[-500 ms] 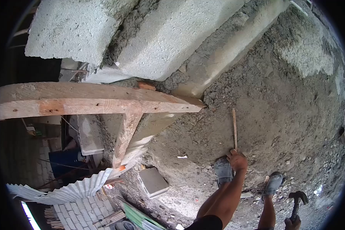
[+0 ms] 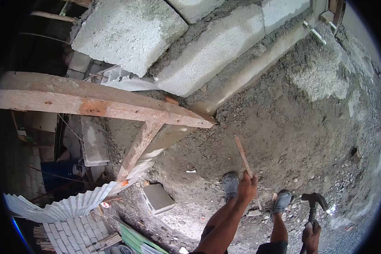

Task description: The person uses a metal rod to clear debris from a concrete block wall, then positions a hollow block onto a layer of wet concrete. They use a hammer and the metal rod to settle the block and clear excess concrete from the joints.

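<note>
My left hand (image 2: 246,187) is closed around a ribbed, rusty steel rod (image 2: 242,155), which looks like rebar. The rod tilts, its upper end in the picture leaning left over the bare soil, and a short stretch shows below the fist. At the lower right my right hand (image 2: 311,237) grips the handle of a claw hammer (image 2: 314,200), with the metal head beyond the fingers. Hammer and rod are apart. Both of my shoes (image 2: 230,184) stand on the dirt, one just beside the left hand.
Concrete blocks (image 2: 216,46) run along the top. A wooden beam (image 2: 114,106) with a brace juts in from the left. A loose grey block (image 2: 158,198) lies on the ground, near corrugated metal sheet (image 2: 67,203). Rubble and gravel (image 2: 326,169) cover the right.
The rod has tipped from near upright to a leftward lean, and my left hand has moved with it. More of the hammer and my right hand shows. The view has shifted.
</note>
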Available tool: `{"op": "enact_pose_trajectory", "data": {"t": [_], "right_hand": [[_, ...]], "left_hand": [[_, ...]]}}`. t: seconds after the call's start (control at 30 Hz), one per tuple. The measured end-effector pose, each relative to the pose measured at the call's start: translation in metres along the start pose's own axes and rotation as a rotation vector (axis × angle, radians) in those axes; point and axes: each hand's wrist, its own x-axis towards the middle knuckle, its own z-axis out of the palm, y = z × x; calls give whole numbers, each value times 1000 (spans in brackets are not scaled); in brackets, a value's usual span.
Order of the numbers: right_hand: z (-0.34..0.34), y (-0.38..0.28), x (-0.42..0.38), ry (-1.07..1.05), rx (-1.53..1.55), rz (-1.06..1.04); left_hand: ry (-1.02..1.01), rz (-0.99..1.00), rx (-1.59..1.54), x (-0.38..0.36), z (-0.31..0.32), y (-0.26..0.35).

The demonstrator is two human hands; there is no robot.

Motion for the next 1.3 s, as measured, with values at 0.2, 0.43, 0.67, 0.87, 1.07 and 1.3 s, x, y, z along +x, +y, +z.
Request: {"op": "enact_pose_trajectory", "data": {"t": [0.2, 0.43, 0.67, 0.87, 1.07, 1.3], "right_hand": [[-2, -62, 20, -22, 75, -172], [-20, -76, 15, -65, 66, -146], [-37, -60, 17, -33, -17, -140], [-39, -67, 23, -16, 42, -69], [-30, -75, 27, 24, 44, -60], [-26, -101, 23, 6, 111, -143]], "left_hand": [[108, 92, -885, -15, -125, 154], [272, 179, -1194, -2, -175, 251], [144, 86, -1105, 3, -162, 256], [177, 6, -1016, 21, -198, 244], [140, -12, -1069, 12, -213, 234], [21, 15, -1437, 9, -184, 294]]}}
